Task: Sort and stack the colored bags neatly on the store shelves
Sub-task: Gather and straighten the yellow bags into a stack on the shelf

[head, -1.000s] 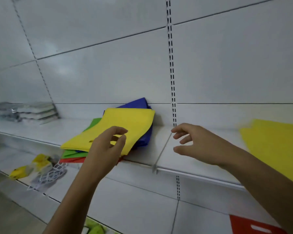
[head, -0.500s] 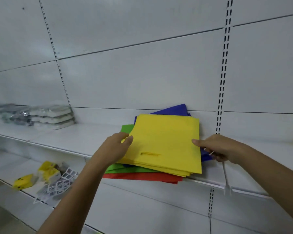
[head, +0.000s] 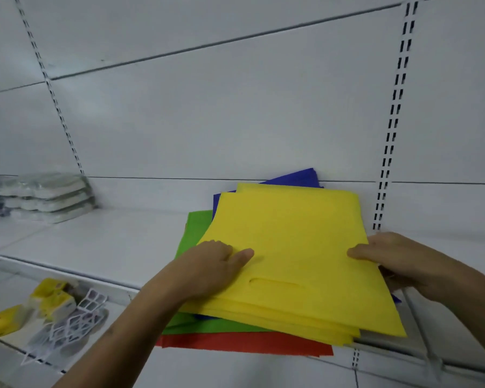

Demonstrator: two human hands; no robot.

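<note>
Store shelving bay, white throughout. Back wall (head: 235, 113) of pale panels, split by thin dark seams running across the upper and middle frame. Two slotted uprights: one slanting down from upper left (head: 51, 88), one near the right edge (head: 395, 107). White shelf (head: 104, 239) crossing mid-frame, sloping toward lower right, front lip along its edge. Stack of clear-wrapped packs (head: 42, 197) at left on that shelf, against the wall; contents unreadable. Lower shelf (head: 6, 357) at lower left, carrying yellow packages (head: 3, 323) and white lattice-like pieces (head: 70, 329) just beside them. Lighting soft, cool, diffuse; faint sheen on upper-left panel.
</note>
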